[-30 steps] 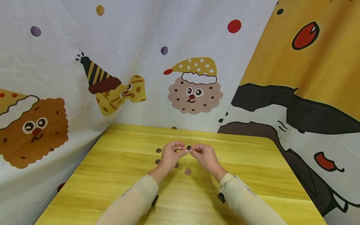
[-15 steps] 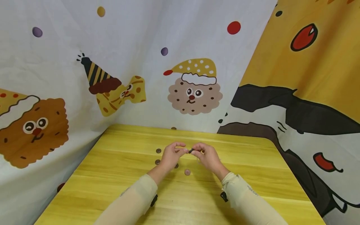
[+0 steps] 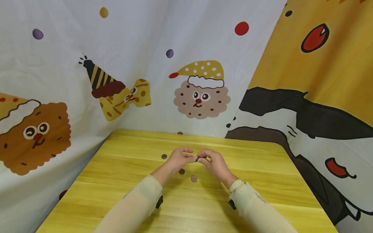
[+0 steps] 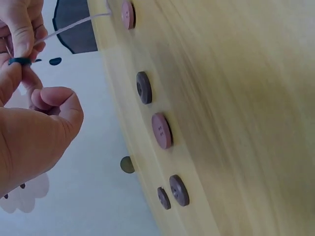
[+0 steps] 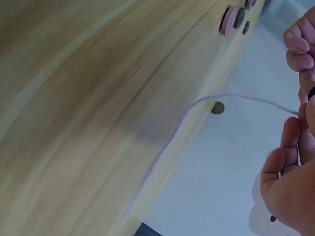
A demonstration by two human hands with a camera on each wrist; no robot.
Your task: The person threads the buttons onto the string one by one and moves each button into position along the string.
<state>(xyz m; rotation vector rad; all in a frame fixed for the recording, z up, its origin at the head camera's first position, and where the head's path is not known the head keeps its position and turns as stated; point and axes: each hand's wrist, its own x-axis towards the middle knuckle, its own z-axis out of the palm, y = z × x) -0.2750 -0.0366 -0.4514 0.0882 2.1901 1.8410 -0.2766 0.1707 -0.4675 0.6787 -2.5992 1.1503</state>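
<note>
In the head view, my left hand (image 3: 178, 160) and right hand (image 3: 214, 163) meet over the table's middle. A small dark button (image 3: 197, 159) stands edge-on between their fingertips. The left wrist view shows the same dark button (image 4: 19, 61) pinched at the fingertips of both hands, the left hand's other fingers loosely curled. A thin lilac string (image 5: 184, 115) runs from the right hand's fingers in the right wrist view and trails down over the table. Whether it passes through the button I cannot tell.
On the wooden table (image 3: 256, 200) lie several loose buttons. These include a brown button (image 3: 164, 156), a dark one (image 3: 182, 171) and a pinkish one (image 3: 194, 178). A printed curtain (image 3: 145, 48) hangs behind the table's far edge.
The button between the fingertips has turned edge-on and shifted slightly down. My left wrist has moved a little left, covering one of the buttons on the table.
</note>
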